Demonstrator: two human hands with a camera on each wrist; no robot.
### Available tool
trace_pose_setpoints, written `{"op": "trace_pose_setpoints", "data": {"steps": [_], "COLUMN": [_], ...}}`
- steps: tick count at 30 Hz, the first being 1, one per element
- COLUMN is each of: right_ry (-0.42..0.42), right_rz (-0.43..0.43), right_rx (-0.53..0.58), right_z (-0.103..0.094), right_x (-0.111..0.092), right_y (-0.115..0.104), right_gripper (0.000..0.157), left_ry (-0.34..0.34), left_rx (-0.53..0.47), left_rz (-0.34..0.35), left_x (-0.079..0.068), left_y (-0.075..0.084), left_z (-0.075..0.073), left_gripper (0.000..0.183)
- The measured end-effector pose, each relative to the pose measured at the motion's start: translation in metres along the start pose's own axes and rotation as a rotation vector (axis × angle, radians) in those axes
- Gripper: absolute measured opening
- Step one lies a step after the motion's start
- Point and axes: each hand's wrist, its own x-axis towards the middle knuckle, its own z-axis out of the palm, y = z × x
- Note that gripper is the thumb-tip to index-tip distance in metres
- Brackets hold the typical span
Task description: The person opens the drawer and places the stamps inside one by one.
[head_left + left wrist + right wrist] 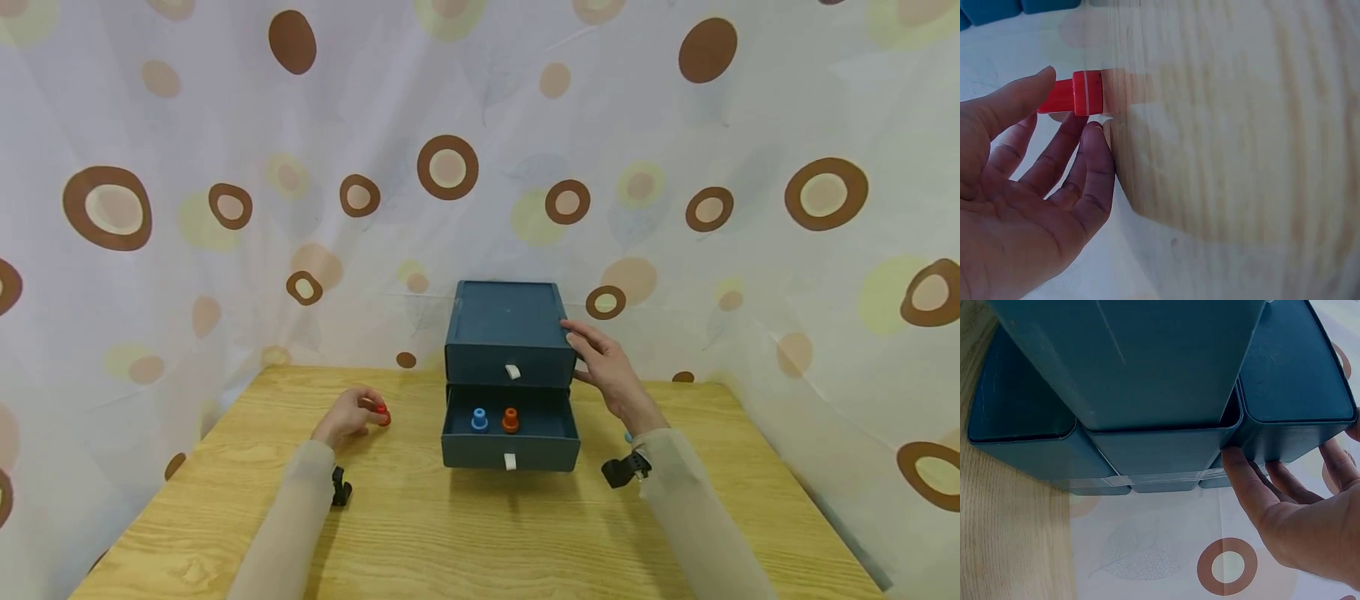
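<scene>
In the head view my left hand (351,414) pinches a small red plastic peg (1060,97) with a wide base, between thumb and fingers. The peg's base touches the wooden table, left of a dark blue drawer cabinet (508,312). My right hand (609,371) rests against the cabinet's right side near the top drawer, its fingers extended and touching the wall, as the right wrist view shows. Below, the middle drawer (480,452) stands pulled out. Inside it are a blue peg (479,420) and an orange peg (511,420), both upright.
The top drawer has a white pull tab (513,372) and is closed. Part of a light blue object (628,436) shows beside my right wrist, mostly hidden. A patterned curtain (495,108) hangs behind the wooden table (420,533).
</scene>
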Motion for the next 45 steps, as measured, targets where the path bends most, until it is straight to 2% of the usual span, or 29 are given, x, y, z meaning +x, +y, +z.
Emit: {"op": "trace_pose_setpoints", "data": {"steps": [11,20,32,45], "right_ry": [0.004,0.022,0.013,0.013], "right_rz": [0.017,0.007,0.013,0.01], "right_rx": [0.001,-0.005,0.0,-0.003], "right_z": [0.001,0.0,0.002,0.002], "right_x": [-0.001,-0.001,0.0,0.0], "right_y": [0.001,0.001,0.002,0.001], "right_gripper": [0.052,0.052,0.051,0.052], "left_ry": [-0.02,-0.035,0.12,0.173], "left_rx": [-0.003,-0.02,-0.018,-0.059], "left_rz": [0.02,0.086,0.205,0.282], "left_x": [-0.001,-0.001,-0.007,-0.018], "left_y": [0.0,0.0,0.007,0.028], "left_z": [0.001,-0.001,0.0,0.006], "left_gripper": [0.015,0.015,0.029,0.032]}}
